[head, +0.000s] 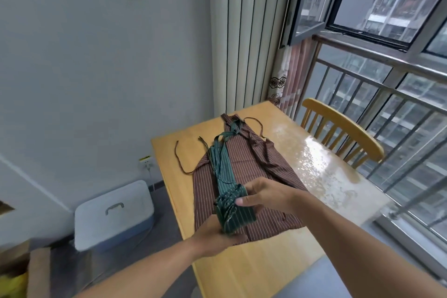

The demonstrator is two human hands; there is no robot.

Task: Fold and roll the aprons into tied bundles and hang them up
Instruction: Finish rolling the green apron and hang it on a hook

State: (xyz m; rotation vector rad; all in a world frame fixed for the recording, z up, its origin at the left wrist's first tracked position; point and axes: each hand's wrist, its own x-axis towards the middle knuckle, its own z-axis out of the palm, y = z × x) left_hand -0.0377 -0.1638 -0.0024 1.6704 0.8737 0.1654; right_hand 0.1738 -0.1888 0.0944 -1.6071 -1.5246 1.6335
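On the table (266, 271), both hands' fingers (242, 201) clasp the green apron roll (235, 213).

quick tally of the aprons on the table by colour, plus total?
Green striped apron, partly rolled, gripped by the left hand and right hand: 1
Brown striped apron, spread flat on the wooden table underneath: 1
Total: 2 aprons

text: none legible | labels: none | brands: none | numbers: none | signs: none
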